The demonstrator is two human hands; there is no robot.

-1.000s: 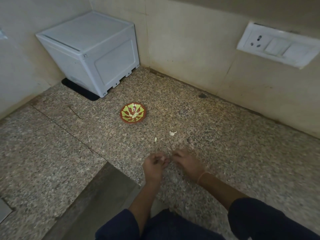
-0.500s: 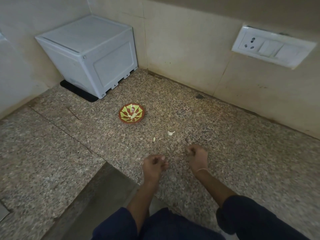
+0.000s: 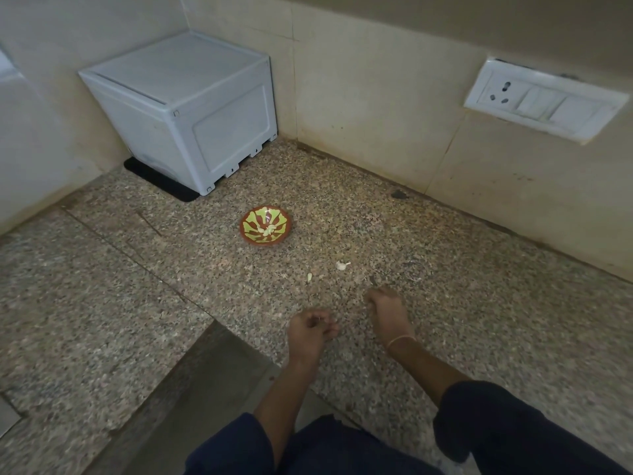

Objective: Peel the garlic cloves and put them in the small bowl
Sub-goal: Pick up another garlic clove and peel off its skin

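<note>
Your left hand (image 3: 311, 332): fingers curled, contents unclear. Your right hand (image 3: 385, 308): curled likewise, hold cannot be told. Garlic clove (image 3: 342, 265) and smaller piece (image 3: 309, 277): counter (image 3: 445, 303), 12 o'clock. Small bowl (image 3: 251, 222): 11 o'clock, containing peeled cloves (image 3: 265, 230).

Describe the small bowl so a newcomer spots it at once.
Find the pale grey box in the corner. In front of it, on the speckled counter, sits the small bowl. It is the only coloured item: brown rim, green pattern, unlike the white garlic bits nearby.
</note>
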